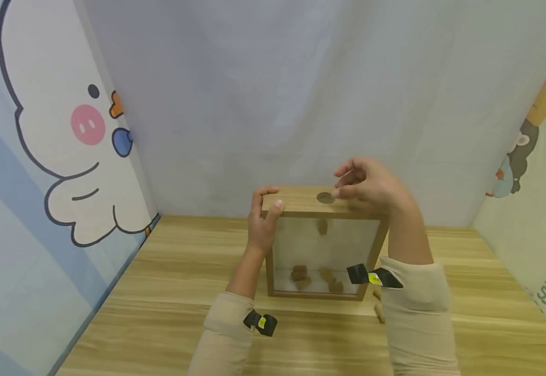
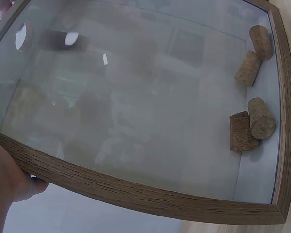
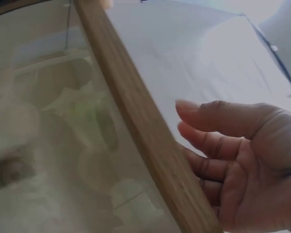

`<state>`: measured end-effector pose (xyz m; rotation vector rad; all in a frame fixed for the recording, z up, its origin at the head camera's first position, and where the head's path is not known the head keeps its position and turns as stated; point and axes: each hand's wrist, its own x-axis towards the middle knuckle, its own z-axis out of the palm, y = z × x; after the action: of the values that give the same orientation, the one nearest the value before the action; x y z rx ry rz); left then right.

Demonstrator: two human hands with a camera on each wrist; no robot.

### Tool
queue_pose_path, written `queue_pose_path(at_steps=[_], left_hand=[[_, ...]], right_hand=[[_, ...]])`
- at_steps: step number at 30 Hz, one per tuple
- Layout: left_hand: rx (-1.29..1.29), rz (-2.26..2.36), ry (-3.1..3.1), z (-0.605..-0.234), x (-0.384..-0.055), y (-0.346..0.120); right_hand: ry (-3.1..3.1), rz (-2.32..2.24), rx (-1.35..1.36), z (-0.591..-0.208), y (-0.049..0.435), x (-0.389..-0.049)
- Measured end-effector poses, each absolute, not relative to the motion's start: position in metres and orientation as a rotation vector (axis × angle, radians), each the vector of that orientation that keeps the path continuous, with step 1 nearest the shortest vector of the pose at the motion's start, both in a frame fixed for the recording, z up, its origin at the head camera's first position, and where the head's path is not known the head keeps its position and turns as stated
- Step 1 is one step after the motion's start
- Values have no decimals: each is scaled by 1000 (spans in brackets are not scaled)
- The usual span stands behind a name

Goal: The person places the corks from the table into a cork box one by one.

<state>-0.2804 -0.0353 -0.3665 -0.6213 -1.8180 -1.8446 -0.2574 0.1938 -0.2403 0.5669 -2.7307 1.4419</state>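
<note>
A shallow wood-framed box (image 1: 328,295) with a clear front stands upright on the table, a round hole (image 1: 325,198) in its top. My left hand (image 1: 262,224) grips the box's upper left corner, thumb in front and fingers over the top. Just above the hole's right side is my right hand (image 1: 371,185), fingers loosely bent and apart, holding nothing. One cork (image 1: 322,226) appears in mid-air inside, below the hole. Several corks (image 2: 261,119) lie on the box floor, some of them touching. In the right wrist view, the right hand (image 3: 252,165) is beside the wooden edge.
Loose corks (image 1: 379,313) lie on the wood-grain table (image 1: 184,292) by the box's lower right, partly hidden by the right sleeve. A pale curtain (image 1: 254,104) hangs behind. Cartoon-printed walls (image 1: 43,209) stand on both sides.
</note>
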Motion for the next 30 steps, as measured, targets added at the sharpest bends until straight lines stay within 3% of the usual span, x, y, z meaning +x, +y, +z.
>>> queue_pose_path(at_steps=[12,19,25,30], left_hand=[[-576,-1821,-1835,-365,-278,-41],[-576,-1834,-1831,-367,-279,-41],[-600,-1837,-1814,-368,-280,-39],[-598,-1826,-1813,-368,-282,-35]], right_hand=[[-2364,1467,629,-274,232,-209],[-2257,1541,666,-298,256,-195],[-2290,1539,858,-328,279,-189],[-2435,1570,804,-354,292,-186]])
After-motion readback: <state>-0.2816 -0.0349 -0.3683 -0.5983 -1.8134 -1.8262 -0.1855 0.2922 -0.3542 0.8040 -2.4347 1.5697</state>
